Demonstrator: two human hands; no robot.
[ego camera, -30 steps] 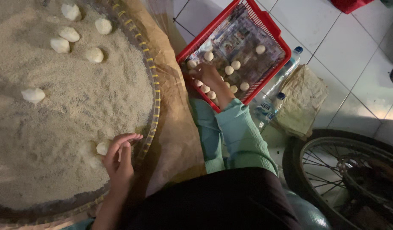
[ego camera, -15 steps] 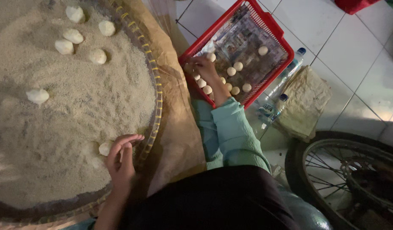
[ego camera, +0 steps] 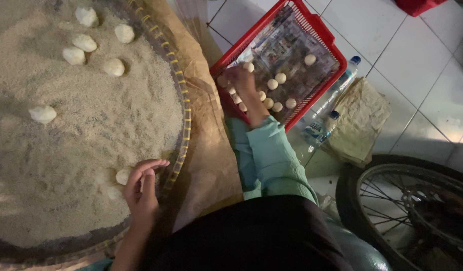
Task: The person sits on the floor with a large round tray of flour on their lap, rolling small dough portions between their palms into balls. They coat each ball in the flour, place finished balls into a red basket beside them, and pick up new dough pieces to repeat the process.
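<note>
The right hand [ego camera: 241, 80] had reached further left in the red basket [ego camera: 337, 60], fingers curled over the white balls [ego camera: 271, 95], grip unclear; the left hand [ego camera: 142, 188] stayed half-open beside a ball [ego camera: 122, 176] on the grain tray [ego camera: 183, 120].

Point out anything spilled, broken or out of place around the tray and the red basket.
Nothing looks spilled or broken. The grain stays inside the woven tray. The left hand rests by a white ball; the right hand reaches into the red basket. Two plastic bottles lie flat on the floor beside it.
</note>
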